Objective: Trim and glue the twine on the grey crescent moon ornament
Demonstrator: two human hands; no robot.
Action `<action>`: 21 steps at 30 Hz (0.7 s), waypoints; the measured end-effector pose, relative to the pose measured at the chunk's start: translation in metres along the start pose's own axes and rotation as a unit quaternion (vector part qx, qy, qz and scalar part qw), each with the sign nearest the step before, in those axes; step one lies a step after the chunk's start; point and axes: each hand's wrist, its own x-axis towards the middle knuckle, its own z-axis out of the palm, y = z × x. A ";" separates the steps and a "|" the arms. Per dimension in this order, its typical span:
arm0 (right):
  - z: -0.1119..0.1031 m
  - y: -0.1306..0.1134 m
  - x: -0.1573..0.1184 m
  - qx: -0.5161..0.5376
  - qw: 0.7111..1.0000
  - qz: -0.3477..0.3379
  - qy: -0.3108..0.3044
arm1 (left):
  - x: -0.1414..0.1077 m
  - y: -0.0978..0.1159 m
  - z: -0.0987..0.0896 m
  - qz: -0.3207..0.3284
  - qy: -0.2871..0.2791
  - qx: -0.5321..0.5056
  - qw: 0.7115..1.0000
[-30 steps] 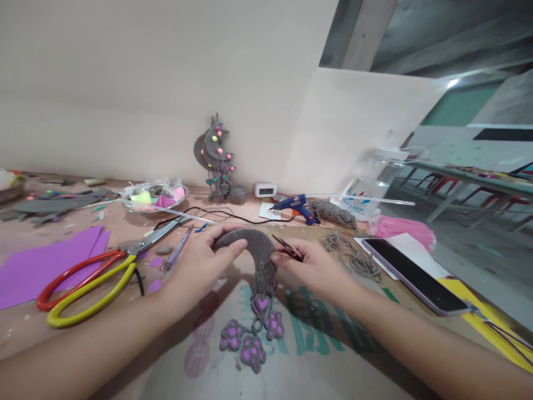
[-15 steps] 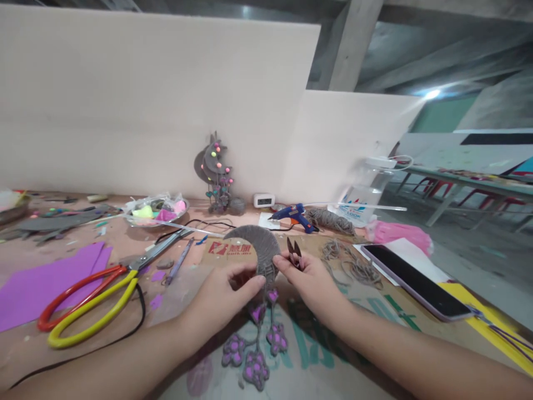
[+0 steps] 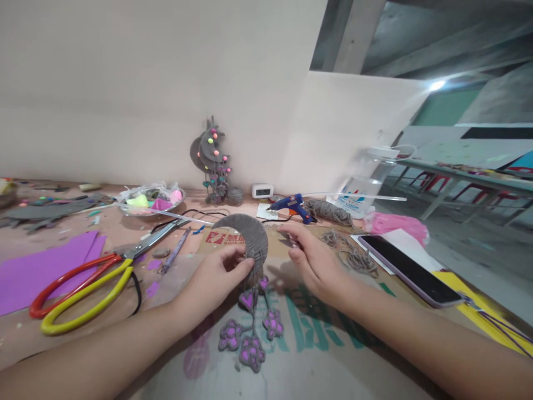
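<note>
My left hand (image 3: pixel 227 273) pinches the lower end of a grey yarn-wrapped crescent moon (image 3: pixel 255 236) between thumb and fingers. Below the moon hang cords with a purple heart (image 3: pixel 247 300) and grey-edged purple paw shapes (image 3: pixel 252 351), over the cardboard. Just right of the moon, apart from it, is my right hand (image 3: pixel 311 260), its fingers curled round small scissors that are mostly hidden by the hand.
Large scissors (image 3: pixel 125 256) with red and yellow handles lie left, near purple sheets (image 3: pixel 54 266). Behind are a bowl (image 3: pixel 152 208), a decorated moon ornament (image 3: pixel 213 153) and a blue glue gun (image 3: pixel 289 206). A phone (image 3: pixel 410 271) and yarn (image 3: pixel 358 258) lie right.
My right hand has let go of the moon's edge and moved away to the right. The small scissors in it have turned and show less. My left hand still holds the moon.
</note>
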 end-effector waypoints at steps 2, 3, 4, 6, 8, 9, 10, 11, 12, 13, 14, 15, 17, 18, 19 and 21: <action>0.001 0.001 0.000 -0.050 0.998 -0.038 0.002 | 0.000 0.001 0.000 -0.003 -0.001 0.004 1.000; 0.002 0.001 0.001 -0.074 0.996 -0.057 0.003 | 0.000 0.001 0.000 -0.004 -0.003 0.008 1.000; 0.003 0.002 0.001 -0.096 0.993 -0.074 0.003 | 0.000 0.002 0.000 -0.004 -0.005 0.012 1.000; 0.005 0.004 0.000 -0.133 0.986 -0.100 -0.005 | -0.001 0.002 0.000 -0.004 0.001 0.021 1.000; 0.008 0.006 0.000 -0.153 0.982 -0.110 -0.009 | -0.001 0.002 0.000 -0.004 0.003 0.028 1.000; 0.008 0.006 0.000 -0.157 0.981 -0.110 -0.009 | -0.001 0.002 0.000 -0.004 0.002 0.030 1.000; 0.009 0.007 0.000 -0.159 0.981 -0.107 -0.009 | -0.001 0.002 0.000 -0.005 0.002 0.035 0.999; 0.009 0.007 0.000 -0.159 0.982 -0.103 -0.009 | -0.002 0.001 0.000 -0.005 0.002 0.042 0.999; 0.010 0.007 0.001 -0.158 0.982 -0.101 -0.009 | -0.002 0.001 0.000 -0.005 0.002 0.049 0.999; 0.010 0.007 0.001 -0.158 0.982 -0.099 -0.009 | -0.002 0.001 0.000 -0.004 0.002 0.056 0.998; 0.010 0.007 0.001 -0.158 0.982 -0.099 -0.010 | -0.003 0.002 0.000 -0.003 0.001 0.060 0.998; 0.010 0.008 0.001 -0.160 0.982 -0.099 -0.012 | -0.003 0.002 0.000 -0.001 -0.002 0.061 0.998; 0.011 0.009 0.000 -0.162 0.982 -0.099 -0.014 | -0.003 0.003 0.000 0.001 -0.006 0.058 0.998; 0.011 0.009 0.000 -0.163 0.981 -0.100 -0.015 | -0.003 0.003 0.000 0.002 -0.006 0.055 0.998; 0.011 0.010 0.000 -0.164 0.981 -0.099 -0.016 | -0.003 0.004 0.000 0.002 -0.003 0.052 0.999; 0.012 0.011 0.000 -0.164 0.981 -0.098 -0.019 | -0.003 0.004 0.000 0.000 -0.001 0.046 0.999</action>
